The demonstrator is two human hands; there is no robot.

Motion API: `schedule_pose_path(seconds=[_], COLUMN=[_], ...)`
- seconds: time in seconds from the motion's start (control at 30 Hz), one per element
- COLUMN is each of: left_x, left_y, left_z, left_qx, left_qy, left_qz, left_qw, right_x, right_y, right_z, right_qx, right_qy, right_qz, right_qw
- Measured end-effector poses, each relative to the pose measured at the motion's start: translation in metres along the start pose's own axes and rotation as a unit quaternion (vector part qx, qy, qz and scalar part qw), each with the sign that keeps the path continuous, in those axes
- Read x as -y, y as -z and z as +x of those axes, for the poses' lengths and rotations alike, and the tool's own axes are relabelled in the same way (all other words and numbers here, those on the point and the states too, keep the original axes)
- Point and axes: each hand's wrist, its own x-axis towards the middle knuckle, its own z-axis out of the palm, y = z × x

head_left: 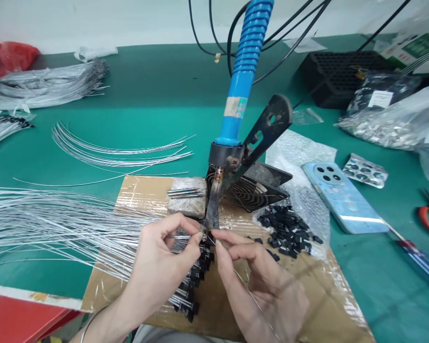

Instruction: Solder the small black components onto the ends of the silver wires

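Pinching a pale wire (180, 237) beside the soldering iron tip (213, 207), the left hand (160, 259) was closed; the right hand (259, 278) nipped a thin strand (250, 294), likely solder. Both seemed light, bendy, best held close to their ends.

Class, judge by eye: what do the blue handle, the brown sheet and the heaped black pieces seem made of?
Blue handle: probably plastic, glossy, evenly moulded ridges.
Brown sheet: likely cardboard, mostly dull, tan with faint ribs.
Black pieces: perhaps plastic, fairly matte, evenly coloured and blocky.
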Motion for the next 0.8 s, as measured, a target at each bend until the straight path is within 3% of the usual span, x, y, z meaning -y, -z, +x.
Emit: schedule_pose_path(seconds=[0.4,0.8], left_x=[0.0037,0.0041], left_y=[-0.0007,-0.0008], left_z=[0.0025,-0.0009], left_qx=[0.005,-0.002], left_qy=[-0.003,-0.027], left_qz=[0.039,0.012], left_qw=[0.999,1.000], right_x=[0.0012,-0.0026], right_y=[0.0007,-0.0010], right_z=[0.0015,0.0010], right_qx=[0.009,0.003], right_qy=[0.005,0.019], right_qz=[-0.011,0.002], right_qw=[1.000,1.000])
